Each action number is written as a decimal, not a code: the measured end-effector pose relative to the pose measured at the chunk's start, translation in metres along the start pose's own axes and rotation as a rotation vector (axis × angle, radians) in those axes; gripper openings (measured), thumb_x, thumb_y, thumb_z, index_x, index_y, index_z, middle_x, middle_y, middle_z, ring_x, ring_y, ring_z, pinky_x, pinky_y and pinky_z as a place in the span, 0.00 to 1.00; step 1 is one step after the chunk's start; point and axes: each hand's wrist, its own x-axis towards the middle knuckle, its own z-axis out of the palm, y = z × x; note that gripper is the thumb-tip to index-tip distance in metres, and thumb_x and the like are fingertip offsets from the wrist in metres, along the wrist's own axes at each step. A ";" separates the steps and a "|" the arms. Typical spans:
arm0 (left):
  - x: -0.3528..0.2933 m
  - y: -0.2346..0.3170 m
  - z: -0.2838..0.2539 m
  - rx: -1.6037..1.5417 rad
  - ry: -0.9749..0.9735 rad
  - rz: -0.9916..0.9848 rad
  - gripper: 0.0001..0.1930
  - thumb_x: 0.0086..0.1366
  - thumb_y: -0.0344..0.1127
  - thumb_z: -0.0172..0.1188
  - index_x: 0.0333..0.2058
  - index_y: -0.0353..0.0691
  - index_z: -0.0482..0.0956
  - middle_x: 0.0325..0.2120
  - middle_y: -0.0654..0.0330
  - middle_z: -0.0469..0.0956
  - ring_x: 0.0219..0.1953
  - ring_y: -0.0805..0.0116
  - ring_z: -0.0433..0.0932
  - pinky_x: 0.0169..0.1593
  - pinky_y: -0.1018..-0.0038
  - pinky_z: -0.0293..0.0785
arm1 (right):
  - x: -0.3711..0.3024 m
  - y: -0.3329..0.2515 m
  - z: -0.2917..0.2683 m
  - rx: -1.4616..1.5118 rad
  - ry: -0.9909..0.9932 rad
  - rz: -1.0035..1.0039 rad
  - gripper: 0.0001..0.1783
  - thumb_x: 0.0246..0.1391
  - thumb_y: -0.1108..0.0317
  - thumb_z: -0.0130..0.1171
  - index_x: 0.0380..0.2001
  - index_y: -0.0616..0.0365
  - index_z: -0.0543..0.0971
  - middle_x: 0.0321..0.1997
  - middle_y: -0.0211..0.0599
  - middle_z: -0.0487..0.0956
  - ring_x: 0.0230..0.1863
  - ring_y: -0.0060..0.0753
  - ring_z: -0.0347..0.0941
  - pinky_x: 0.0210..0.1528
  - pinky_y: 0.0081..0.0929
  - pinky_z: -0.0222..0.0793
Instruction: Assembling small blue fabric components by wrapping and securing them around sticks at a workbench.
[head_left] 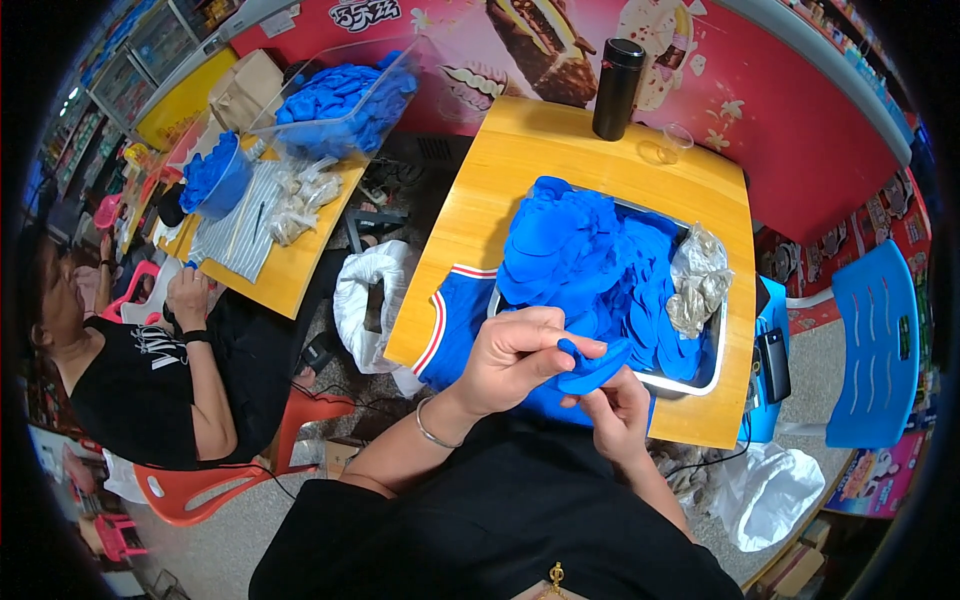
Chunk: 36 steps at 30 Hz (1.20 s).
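In front of my chest I hold a soft, flat blue piece with rounded edges, folded or curled at its left end. My left hand pinches that curled end between thumb and fingers. From below, my right hand grips the piece's lower right side. Just beyond my hands is a metal tray heaped with similar blue pieces. A crumpled clear plastic bag with something greyish inside lies at the tray's right. Left of it, a blue garment with red-and-white trim is partly covered by my arm.
A black flask and a clear cup stand on the wooden table's far side. At left, a co-worker sits by another table with a clear bin of blue pieces. A blue chair is at right; white sacks lie around.
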 end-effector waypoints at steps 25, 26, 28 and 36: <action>0.000 0.002 -0.003 0.120 0.090 0.084 0.16 0.53 0.32 0.65 0.42 0.38 0.79 0.26 0.64 0.70 0.26 0.76 0.65 0.30 0.82 0.62 | -0.002 0.006 0.006 0.042 0.096 0.075 0.04 0.53 0.77 0.56 0.31 0.65 0.72 0.31 0.41 0.78 0.33 0.26 0.77 0.36 0.20 0.71; -0.001 0.002 -0.004 0.129 0.085 0.104 0.15 0.52 0.31 0.66 0.40 0.37 0.80 0.26 0.64 0.70 0.26 0.76 0.65 0.29 0.83 0.61 | -0.003 0.007 0.006 0.042 0.097 0.074 0.04 0.53 0.77 0.56 0.31 0.65 0.72 0.31 0.41 0.78 0.33 0.26 0.77 0.36 0.20 0.71; -0.002 0.002 -0.003 0.138 0.081 0.125 0.13 0.52 0.29 0.66 0.38 0.37 0.81 0.25 0.65 0.69 0.25 0.77 0.65 0.28 0.83 0.60 | -0.004 0.008 0.006 0.025 0.095 0.077 0.04 0.53 0.77 0.56 0.31 0.65 0.72 0.30 0.41 0.78 0.33 0.26 0.77 0.36 0.19 0.71; -0.010 0.009 0.005 0.006 0.114 -0.138 0.05 0.57 0.26 0.60 0.33 0.35 0.82 0.20 0.69 0.67 0.23 0.84 0.62 0.25 0.85 0.55 | -0.005 -0.014 0.001 0.219 -0.071 0.265 0.04 0.57 0.73 0.51 0.32 0.62 0.72 0.28 0.38 0.78 0.28 0.19 0.73 0.29 0.15 0.66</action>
